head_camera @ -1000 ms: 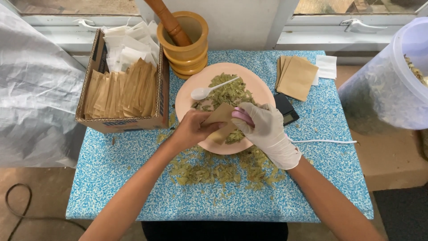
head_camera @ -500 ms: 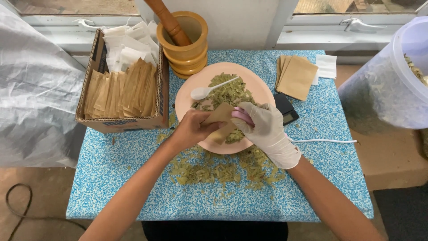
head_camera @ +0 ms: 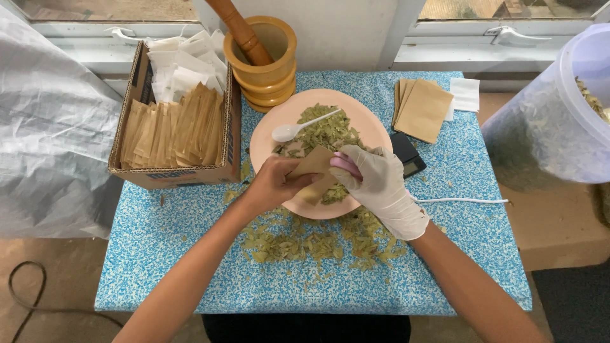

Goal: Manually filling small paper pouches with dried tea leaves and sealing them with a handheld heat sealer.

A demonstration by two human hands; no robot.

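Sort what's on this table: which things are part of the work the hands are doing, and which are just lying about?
In use:
left hand and gloved right hand, both on a brown paper packet
dried leaves on the pink plate
white spoon

Lying about:
mortar and pestle
box of packets
stack of brown packets
black scale
plastic tub

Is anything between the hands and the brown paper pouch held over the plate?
Nothing visible: the left hand and the gloved right hand both grip the brown paper pouch directly, above the pink plate of dried leaves.
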